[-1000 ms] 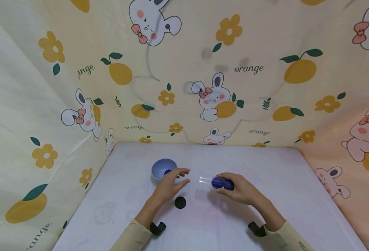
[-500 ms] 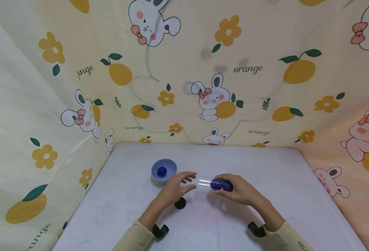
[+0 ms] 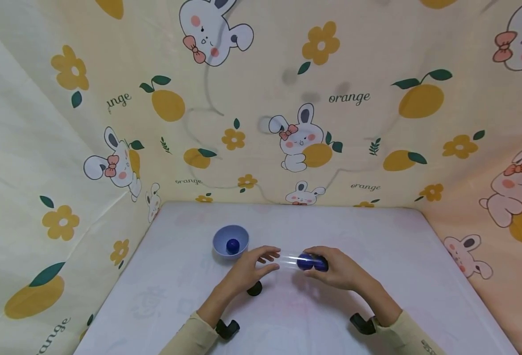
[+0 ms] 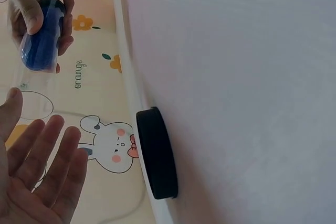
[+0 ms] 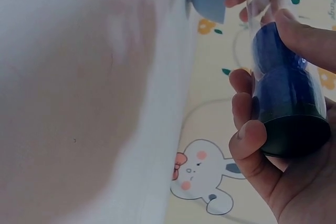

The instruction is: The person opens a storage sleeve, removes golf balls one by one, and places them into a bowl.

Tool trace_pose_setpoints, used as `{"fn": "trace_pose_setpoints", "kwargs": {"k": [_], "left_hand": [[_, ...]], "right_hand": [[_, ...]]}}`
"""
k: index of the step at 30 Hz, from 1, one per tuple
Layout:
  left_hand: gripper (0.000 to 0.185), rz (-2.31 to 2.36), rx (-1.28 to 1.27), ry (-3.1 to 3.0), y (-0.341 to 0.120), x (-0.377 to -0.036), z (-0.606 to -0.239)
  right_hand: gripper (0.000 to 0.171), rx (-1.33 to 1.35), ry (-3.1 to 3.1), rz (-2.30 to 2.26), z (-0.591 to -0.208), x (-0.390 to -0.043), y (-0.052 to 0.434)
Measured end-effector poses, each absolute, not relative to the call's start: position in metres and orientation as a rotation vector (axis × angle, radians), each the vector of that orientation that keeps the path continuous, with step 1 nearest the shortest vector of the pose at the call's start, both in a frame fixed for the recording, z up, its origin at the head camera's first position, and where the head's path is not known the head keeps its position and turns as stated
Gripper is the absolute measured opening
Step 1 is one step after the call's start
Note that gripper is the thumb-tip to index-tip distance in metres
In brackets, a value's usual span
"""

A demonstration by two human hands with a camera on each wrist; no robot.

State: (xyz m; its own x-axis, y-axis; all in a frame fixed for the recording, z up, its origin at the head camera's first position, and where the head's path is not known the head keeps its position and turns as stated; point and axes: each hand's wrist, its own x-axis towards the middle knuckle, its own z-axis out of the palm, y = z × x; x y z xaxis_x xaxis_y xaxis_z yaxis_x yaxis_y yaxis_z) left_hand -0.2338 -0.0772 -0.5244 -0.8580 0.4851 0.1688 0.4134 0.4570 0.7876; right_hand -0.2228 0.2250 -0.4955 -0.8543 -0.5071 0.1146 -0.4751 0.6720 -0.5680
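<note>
Held on its side in my right hand is a clear tube. Inside are two dark blue balls, bunched toward its black base, and fingers and thumb wrap that end. My left hand is beside the tube's other end, fingers loosely bent and thumb apart, holding nothing; in the left wrist view its palm and fingers face the tube. Beyond the left hand, a light blue bowl contains one blue ball. A round black lid is partly hidden under the left hand.
The white table ends at a cloth backdrop printed with rabbits and oranges, which also rises on both sides. A black strap-like piece is at the left wrist, another at the right.
My left hand has moved right, away from the bowl and up to the tube's end. The ball in the bowl has come into full view and shifted slightly. The right hand keeps its grip on the tube.
</note>
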Motion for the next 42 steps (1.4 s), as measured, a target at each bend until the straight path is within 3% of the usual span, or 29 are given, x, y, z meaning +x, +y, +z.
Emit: {"fn": "trace_pose_setpoints", "kwargs": {"k": [21, 42], "left_hand": [[0.042, 1.359, 0.867, 2.572, -0.0774, -0.2355, -0.5278], [0.045, 1.365, 0.851, 2.568, -0.0766, -0.2328, -0.5288]], "right_hand": [[0.055, -0.83, 2.807, -0.877, -0.4904, -0.2223, 0.2238], [0.048, -0.847, 2.814, -0.923, -0.4947, -0.2208, 0.2252]]}}
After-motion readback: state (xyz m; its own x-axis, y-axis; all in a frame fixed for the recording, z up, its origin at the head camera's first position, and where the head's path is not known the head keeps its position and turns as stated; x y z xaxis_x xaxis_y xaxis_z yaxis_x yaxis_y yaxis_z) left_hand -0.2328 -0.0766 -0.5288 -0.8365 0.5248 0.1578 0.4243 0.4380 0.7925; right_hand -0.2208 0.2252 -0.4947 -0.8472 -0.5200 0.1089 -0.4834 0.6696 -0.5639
